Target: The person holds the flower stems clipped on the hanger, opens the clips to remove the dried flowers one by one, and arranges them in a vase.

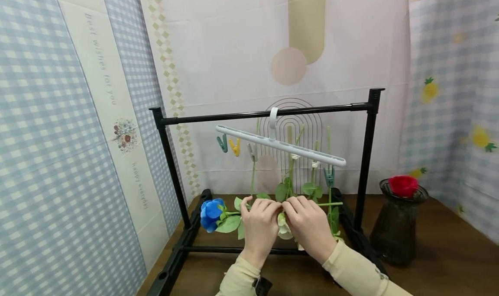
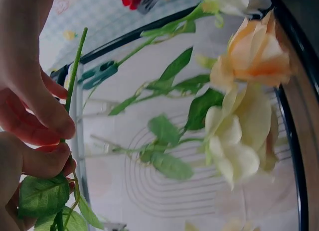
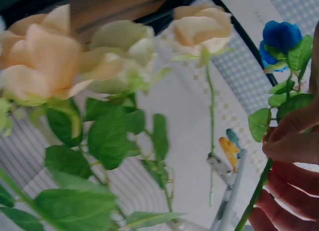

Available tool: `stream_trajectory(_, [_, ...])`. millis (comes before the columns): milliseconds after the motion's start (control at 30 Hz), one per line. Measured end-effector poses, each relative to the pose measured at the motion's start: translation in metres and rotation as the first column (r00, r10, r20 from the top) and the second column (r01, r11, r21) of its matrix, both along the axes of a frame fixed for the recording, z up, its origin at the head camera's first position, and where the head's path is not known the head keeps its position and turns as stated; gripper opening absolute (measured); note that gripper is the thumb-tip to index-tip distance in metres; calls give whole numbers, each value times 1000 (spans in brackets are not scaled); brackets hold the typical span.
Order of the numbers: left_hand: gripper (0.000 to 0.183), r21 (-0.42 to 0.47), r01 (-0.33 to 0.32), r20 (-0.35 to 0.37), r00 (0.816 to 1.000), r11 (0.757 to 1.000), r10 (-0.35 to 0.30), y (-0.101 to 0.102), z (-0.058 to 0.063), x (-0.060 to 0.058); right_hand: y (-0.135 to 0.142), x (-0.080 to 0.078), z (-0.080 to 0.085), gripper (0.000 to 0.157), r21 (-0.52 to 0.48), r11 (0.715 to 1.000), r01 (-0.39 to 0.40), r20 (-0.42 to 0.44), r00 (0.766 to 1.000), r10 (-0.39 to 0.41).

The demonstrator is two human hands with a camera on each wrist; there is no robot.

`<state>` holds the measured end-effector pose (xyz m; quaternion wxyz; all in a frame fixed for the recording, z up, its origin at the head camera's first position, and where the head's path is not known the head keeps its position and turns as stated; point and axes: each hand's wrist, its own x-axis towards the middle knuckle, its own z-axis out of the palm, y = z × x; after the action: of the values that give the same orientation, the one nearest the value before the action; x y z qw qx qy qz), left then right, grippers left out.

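Both hands are on the stem of a blue rose (image 1: 211, 215) held sideways, bloom to the left and bare stem end to the right. Nearer the bloom, my left hand (image 1: 260, 222) pinches the stem by its leaves. My right hand (image 1: 308, 224) pinches it close beside, the two hands' fingertips almost meeting. A grey-white hanger (image 1: 249, 136) is just above and behind them. From its clips pale roses hang head down, including a cream rose (image 2: 234, 136) and a peach rose (image 2: 259, 54). A teal clip (image 1: 222, 143) and a yellow clip (image 1: 234, 147) at its left end hold nothing.
A black rack (image 1: 234, 117) carries the hanger on its top bar and stands on a brown table (image 1: 448, 252). On the right is a dark glass vase (image 1: 395, 231) with a red rose (image 1: 403, 186) in it. Patterned cloths surround the table.
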<state>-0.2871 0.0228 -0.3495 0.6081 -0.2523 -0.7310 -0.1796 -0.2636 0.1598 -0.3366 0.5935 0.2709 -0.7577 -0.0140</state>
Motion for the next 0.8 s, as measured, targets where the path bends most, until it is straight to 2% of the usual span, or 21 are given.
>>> stream_trajectory(100, [7, 9, 33, -25, 999, 999, -32, 9, -3, -2, 8, -1, -2, 44, -1, 999, 38, -12, 999, -38])
stream_trajectory(200, [7, 16, 66, -28, 997, 998, -65, 18, -3, -1, 18, -1, -2, 34, -7, 999, 41, -21, 999, -41])
stream_trajectory(333, [8, 27, 153, -30, 988, 988, -152, 25, 2, 6, 30, -2, 1, 34, -21, 999, 25, -46, 999, -26])
stream_trajectory(400, [12, 36, 223, -35, 974, 974, -222, 28, 7, 13, 37, -4, 4, 31, -31, 999, 26, -54, 998, -28])
stream_trajectory(500, [16, 7, 340, -65, 939, 941, -338, 33, 13, 27, 52, -3, 10, 28, -54, 998, 42, -51, 998, -45])
stream_trajectory(567, [16, -38, 416, -76, 905, 909, -418, 38, 16, 36, 63, -3, 14, 28, -81, 996, 44, -69, 996, -50])
stream_trajectory(633, [14, -104, 475, -72, 873, 874, -483, 43, 18, 43, 74, -2, 18, 34, -110, 993, 44, -91, 994, -54])
stream_trajectory(667, [11, -134, 504, -47, 857, 853, -513, 46, 17, 45, 80, -3, 20, 36, -127, 991, 37, -105, 993, -50])
stream_trajectory(733, [5, -169, 543, 40, 838, 822, -545, 52, 16, 47, 91, -3, 24, 31, -151, 988, 28, -115, 992, -46])
stream_trajectory(767, [7, -169, 568, 110, 823, 805, -557, 56, 15, 47, 97, -3, 26, 25, -162, 986, 28, -110, 993, -47])
stream_trajectory(800, [10, -156, 598, 195, 799, 786, -569, 60, 14, 47, 102, -3, 28, 19, -170, 985, 35, -96, 994, -52])
